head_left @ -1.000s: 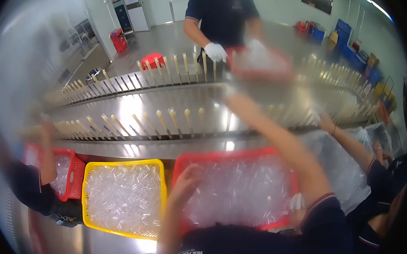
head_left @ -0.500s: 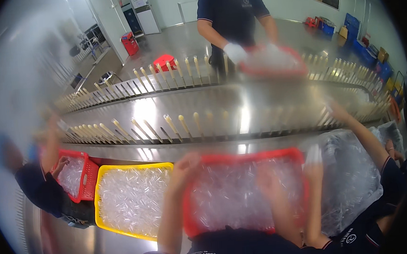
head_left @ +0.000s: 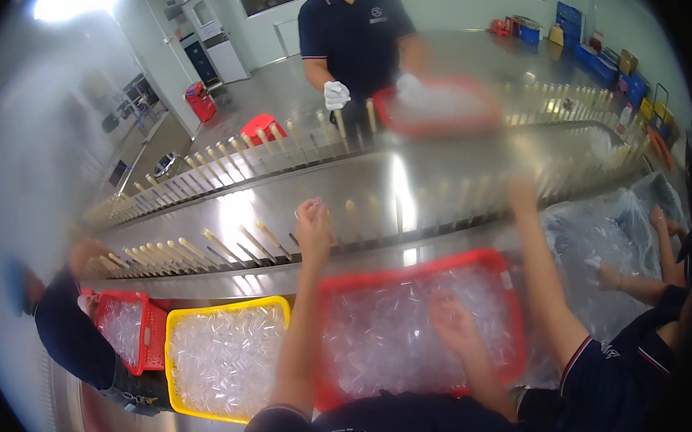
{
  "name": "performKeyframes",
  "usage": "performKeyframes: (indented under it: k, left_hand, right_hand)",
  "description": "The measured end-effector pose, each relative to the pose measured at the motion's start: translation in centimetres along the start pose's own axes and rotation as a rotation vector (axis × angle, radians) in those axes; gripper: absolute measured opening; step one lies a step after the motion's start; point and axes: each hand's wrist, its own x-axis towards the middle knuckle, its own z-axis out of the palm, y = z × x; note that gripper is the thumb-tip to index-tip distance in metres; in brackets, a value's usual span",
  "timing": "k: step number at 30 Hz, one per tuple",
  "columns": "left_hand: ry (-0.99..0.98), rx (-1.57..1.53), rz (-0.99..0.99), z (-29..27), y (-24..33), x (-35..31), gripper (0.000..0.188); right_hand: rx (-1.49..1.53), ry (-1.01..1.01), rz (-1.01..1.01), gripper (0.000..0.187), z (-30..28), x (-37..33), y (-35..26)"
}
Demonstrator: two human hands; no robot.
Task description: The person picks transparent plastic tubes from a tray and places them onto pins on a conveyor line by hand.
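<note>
- The worker's left hand (head_left: 312, 228) reaches the near row of pale pegs (head_left: 351, 214) along the metal counter (head_left: 295, 175), having risen from beside the rim of the red basket (head_left: 414, 270) half a second ago.
- The right hand (head_left: 454, 321) stays low over the clear tubes (head_left: 386, 325) heaped in that basket. The work now appears split, one hand at the pegs and one at the supply.
- Fingertips draw close together in the left grip, a small pale glint showing there; whether it pinches a tube, one cannot tell.
- Fingers curl loosely in the right grip (motion blur softens them), so its hold is also unclear.
- The heap lies directly beneath and around the right grip, but apart from the left one, nearer the worker's body.
</note>
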Motion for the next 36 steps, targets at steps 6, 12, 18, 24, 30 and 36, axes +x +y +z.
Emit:
performKeyframes:
  k: [6, 12, 18, 24, 30, 36]
  left_hand:
    - [0.065, 0.207, 0.241, 0.6, -2.8, 0.1, 0.023]
    - [-0.179, 0.317, 0.130, -2.2, 1.6, -2.4, 0.028]
    - [-0.627, -0.329, -0.530, -7.9, 5.7, -13.4, 0.027]
    - [-0.648, -0.325, -0.646, -13.3, 5.7, -14.5, 0.032]
    - [-0.578, -0.241, -0.641, -16.2, 5.3, -15.0, 0.017]
    - [-0.394, -0.547, -0.722, -19.2, -1.0, -11.4, 0.021]
  right_hand:
    - [0.029, -0.081, 0.016, 0.023, -0.5, 0.4, 2.2]
    - [0.088, -0.137, -0.068, 0.022, 8.1, 0.4, 4.8]
    - [0.084, -0.252, -0.008, 0.019, 13.2, 1.0, 8.8]
    - [-0.318, -0.447, 0.074, 0.023, 13.4, 2.1, 13.5]
    - [-0.298, -0.285, 0.016, 0.030, 12.8, 2.1, 17.6]
    - [-1.096, -0.346, -0.442, 0.031, 10.8, 4.0, 20.3]
